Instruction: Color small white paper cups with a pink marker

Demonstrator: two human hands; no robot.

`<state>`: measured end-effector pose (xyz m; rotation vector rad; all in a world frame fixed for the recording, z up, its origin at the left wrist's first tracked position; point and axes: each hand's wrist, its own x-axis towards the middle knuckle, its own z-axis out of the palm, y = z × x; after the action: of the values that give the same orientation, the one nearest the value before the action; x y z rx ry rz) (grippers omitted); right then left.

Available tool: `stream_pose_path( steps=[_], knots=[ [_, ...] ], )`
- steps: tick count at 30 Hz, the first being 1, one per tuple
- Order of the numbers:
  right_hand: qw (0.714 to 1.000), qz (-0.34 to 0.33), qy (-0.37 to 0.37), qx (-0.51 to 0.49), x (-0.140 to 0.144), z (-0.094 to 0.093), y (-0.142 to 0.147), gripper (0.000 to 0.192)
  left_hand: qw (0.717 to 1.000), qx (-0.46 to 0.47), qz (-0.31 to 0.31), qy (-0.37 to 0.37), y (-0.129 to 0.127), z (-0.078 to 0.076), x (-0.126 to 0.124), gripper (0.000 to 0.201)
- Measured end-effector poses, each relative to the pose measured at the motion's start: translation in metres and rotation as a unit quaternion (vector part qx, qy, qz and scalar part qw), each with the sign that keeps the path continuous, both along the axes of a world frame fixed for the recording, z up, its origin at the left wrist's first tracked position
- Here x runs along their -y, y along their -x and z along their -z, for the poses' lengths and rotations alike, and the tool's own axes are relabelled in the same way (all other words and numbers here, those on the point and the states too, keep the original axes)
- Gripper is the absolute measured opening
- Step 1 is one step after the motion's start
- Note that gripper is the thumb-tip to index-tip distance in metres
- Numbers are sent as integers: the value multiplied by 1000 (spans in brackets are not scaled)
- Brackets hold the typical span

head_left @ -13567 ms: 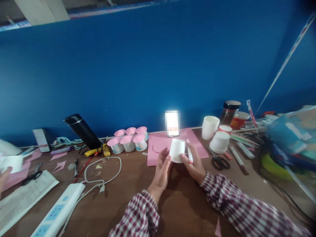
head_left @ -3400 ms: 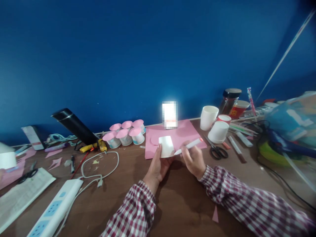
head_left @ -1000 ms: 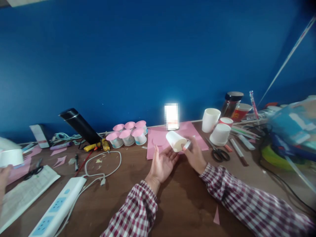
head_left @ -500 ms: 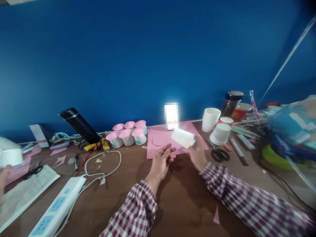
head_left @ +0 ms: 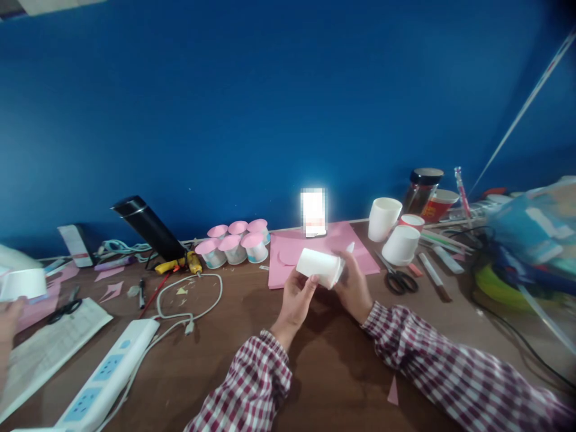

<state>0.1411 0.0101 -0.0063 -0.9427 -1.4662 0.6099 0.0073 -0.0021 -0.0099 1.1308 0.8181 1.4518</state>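
Head view. The white paper cup (head_left: 318,267) was held on its side above the wooden table (head_left: 333,372), in front of the pink paper sheet (head_left: 310,255). The left hand (head_left: 297,300) gripped the cup from below, fingers closed on its wall near the left end. The right hand (head_left: 353,288) was closed on the cup's right end and also held a white marker (head_left: 348,249), whose tip stood up just past the cup. Both sleeves were of red-and-white check.

Behind the hands, a lit phone screen (head_left: 313,212) stood at the back edge of the pink sheet, against the blue wall (head_left: 288,108). To its left stood six small cups with pink tops (head_left: 234,243), grouped close together. Further left, a black flask (head_left: 148,228) lay tilted, with a yellow glue gun (head_left: 180,264) near its base and a white cable (head_left: 189,300) looped on the table. A white power strip (head_left: 103,378) lay at the lower left.

To the right of the sheet stood an upright white cup (head_left: 384,218) and an upturned white cup (head_left: 400,245), with black scissors (head_left: 396,279) just beside them. A dark-lidded jar (head_left: 423,189) stood behind.

At the far left edge, another person's hand (head_left: 9,318) held a white cup (head_left: 24,283).
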Motion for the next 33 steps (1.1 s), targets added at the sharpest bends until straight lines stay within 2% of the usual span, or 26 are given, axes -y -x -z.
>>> stream_pose_path(
  steps=[5,10,13,17,20,24,28,33],
  knots=[
    [1000,-8,-12,-8,0,2,1,46,996,71,41,29,0,1,0,39],
    [1000,7,-20,-20,-3,5,-1,46,990,105,50,83,0,-6,1,38],
    [999,26,-40,-27,-5,6,-1,43,983,138,32,116,2,-6,-1,35],
    [999,40,-30,-10,-7,7,-3,41,976,155,8,155,5,-1,-4,34],
    [996,67,-39,36,-9,7,-8,36,979,135,34,152,4,0,-3,33],
    [985,94,-91,111,-10,8,-12,35,982,128,69,121,2,-4,0,40],
    [973,89,-142,157,-5,5,-10,30,981,132,60,130,2,-5,-1,40],
    [977,61,-127,161,0,3,-6,38,973,175,51,141,3,-5,-5,39]
  ],
)
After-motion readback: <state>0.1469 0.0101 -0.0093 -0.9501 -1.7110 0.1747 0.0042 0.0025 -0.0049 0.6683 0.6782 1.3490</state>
